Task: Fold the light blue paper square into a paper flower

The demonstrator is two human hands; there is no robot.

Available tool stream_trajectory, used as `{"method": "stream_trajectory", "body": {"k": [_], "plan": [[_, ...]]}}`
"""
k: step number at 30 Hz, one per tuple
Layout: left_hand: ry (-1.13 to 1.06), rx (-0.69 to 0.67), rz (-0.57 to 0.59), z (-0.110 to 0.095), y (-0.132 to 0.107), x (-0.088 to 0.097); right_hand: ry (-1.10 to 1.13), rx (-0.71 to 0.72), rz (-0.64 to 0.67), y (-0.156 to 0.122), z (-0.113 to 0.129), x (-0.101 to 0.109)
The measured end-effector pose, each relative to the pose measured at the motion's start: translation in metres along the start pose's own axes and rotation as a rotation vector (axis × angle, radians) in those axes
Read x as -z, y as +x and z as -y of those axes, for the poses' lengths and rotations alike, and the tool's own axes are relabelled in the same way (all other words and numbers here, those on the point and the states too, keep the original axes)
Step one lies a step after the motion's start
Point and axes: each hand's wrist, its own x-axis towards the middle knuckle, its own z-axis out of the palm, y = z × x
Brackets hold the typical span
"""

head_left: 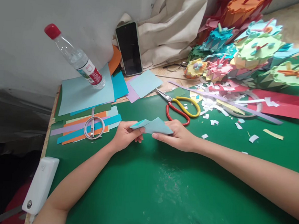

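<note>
"Resting nearest of all, a white oblong device (pixel 40 184) lies along the left edge of a green tabletop (pixel 128 186), close to the person's left forearm (pixel 84 178)."

"And the hands?"

"Both are on a folded light-blue paper (pixel 157 126), held up over the middle of the table. The left hand (pixel 125 136) pinches one end between thumb and fingers; the right hand (pixel 182 137) grips the opposite end just as narrowly."

"Just past them?"

"Beyond the left hand, a tape roll (pixel 85 128) sits on coloured paper strips (pixel 115 119). Scissors (pixel 169 98) with one red and one yellow handle lie by the right hand; whether they touch it, I cannot tell. White paper scraps (pixel 212 104) are scattered farther right, beside red paper (pixel 286 104)."

"And at the back?"

"A red-capped bottle (pixel 87 69) stands on light-blue sheets (pixel 83 98). A dark-screened phone (pixel 130 48) is propped near a cream cloth bag (pixel 168 30), with many-coloured paper flowers (pixel 263 48) clustered at far right."
</note>
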Motion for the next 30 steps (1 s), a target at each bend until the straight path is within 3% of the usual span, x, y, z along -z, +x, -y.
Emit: {"method": "stream_trajectory", "body": {"k": [5, 19, 30], "plan": [[-0.028, 0.011, -0.041, 0.0040, -0.0007, 0.0007, 0.006, -0.012, -0.021, -0.0001, 0.0000, -0.0001], [-0.029, 0.006, -0.023, 0.0030, 0.0021, -0.0001, 0.095, -0.187, 0.040, -0.0015, 0.0010, -0.0005], [-0.007, -0.006, -0.004, 0.0020, 0.0009, 0.0007, 0.058, -0.195, 0.032, -0.0021, 0.0006, -0.0001]]}}
